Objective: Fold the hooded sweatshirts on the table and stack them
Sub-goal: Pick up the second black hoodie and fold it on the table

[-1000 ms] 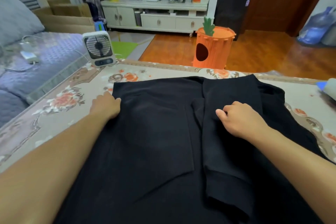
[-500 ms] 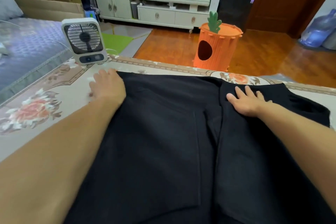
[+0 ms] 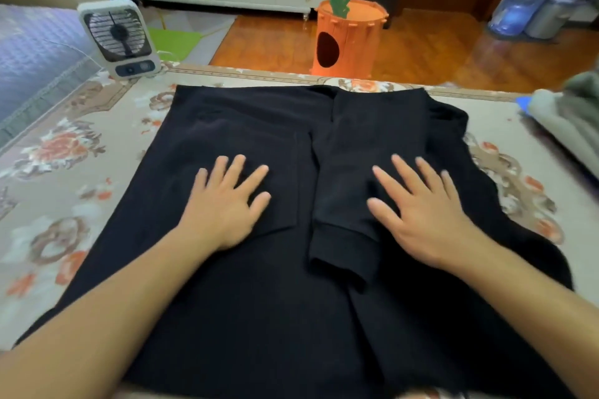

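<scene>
Pressing flat, both hands lay open on the black hoodie (image 3: 246,126) spread over the table (image 3: 81,172): left hand (image 3: 227,201) beside the folded sleeve (image 3: 350,204), right hand (image 3: 421,207) on it.

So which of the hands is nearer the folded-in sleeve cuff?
Right. The right hand lies flat on the sleeve just above its cuff; the left hand rests on the sweatshirt body, left of the sleeve.

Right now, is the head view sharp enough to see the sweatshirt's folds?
Head view: both hands, left and right, slightly motion-blurred; black sweatshirt so dark that folds barely show, though the sleeve cuff reads; wide-angle bends the table edge; glare on the wood floor.
</scene>
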`<state>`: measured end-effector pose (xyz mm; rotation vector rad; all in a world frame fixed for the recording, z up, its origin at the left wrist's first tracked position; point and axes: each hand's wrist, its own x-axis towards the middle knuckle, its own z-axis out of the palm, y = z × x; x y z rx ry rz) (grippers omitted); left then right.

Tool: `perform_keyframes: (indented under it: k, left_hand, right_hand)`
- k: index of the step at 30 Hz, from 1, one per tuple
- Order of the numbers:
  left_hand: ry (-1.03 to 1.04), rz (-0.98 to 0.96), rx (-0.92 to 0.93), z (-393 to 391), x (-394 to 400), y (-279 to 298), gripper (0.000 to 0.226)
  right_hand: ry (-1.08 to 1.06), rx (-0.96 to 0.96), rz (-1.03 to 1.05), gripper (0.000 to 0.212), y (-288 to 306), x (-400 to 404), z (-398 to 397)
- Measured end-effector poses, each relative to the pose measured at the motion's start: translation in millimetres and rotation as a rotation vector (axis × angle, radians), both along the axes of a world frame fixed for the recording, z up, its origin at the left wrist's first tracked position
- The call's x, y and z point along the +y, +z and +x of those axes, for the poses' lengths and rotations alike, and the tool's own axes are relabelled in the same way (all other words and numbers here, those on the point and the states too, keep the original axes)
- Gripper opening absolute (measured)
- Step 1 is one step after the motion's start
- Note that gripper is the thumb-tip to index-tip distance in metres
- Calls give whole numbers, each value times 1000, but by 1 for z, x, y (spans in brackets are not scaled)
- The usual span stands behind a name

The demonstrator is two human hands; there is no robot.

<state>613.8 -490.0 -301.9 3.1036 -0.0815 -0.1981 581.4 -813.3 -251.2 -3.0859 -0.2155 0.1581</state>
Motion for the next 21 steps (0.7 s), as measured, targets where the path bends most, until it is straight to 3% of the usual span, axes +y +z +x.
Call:
perform_keyframes:
  k: [4, 6, 8, 10, 14, 17, 21]
  left_hand:
    - [285, 19, 229, -20, -21, 23, 70]
    - [113, 54, 116, -55, -36, 30, 66]
    - [-161, -11, -67, -115, -53, 27, 65]
    - [-292, -88, -99, -176, -60, 15, 64]
    - [-282, 12, -78, -226, -39, -7, 62]
    - [-352, 43, -26, -228, -20, -5, 67]
    - [-401, 78, -17, -227, -17, -1, 69]
  right_hand:
    - [-25, 35, -67, 96, -22, -56, -35]
    - [17, 4, -27, 87, -9, -57, -38]
    - [55, -147, 44, 71, -1, -57, -61]
    - [117, -198, 52, 62, -9, -63, -94]
    - [151, 1, -45, 78, -38, -90, -121]
    - [131, -18, -111, 78, -29, -86, -128]
    - [415, 36, 112, 75, -24, -52, -168]
